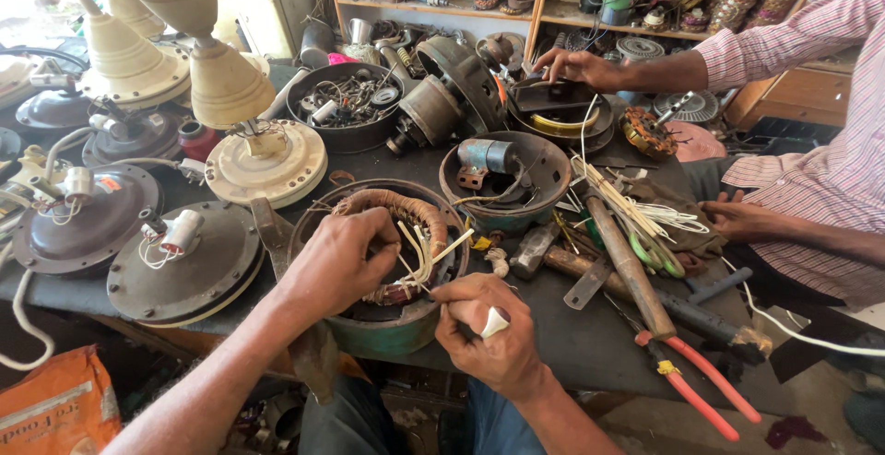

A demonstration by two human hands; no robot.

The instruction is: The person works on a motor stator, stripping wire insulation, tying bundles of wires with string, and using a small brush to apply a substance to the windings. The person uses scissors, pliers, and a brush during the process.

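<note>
We are looking at a dark workbench (pixel 590 344) standing in front of wooden shelves (pixel 539 3), which are running along the back. Daylight is coming in left of the shelves, and bare floor (pixel 811 409) is showing below the workbench's right end.

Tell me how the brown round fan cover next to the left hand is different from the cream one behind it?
The brown fan cover is dark and dull; the cream fan cover is pale. The brown one lies nearest the left hand, at the table's front; the cream one sits farther back. The brown one carries a small white part on top; the cream one sits below a cone-shaped piece. Both are round with wires.
</note>
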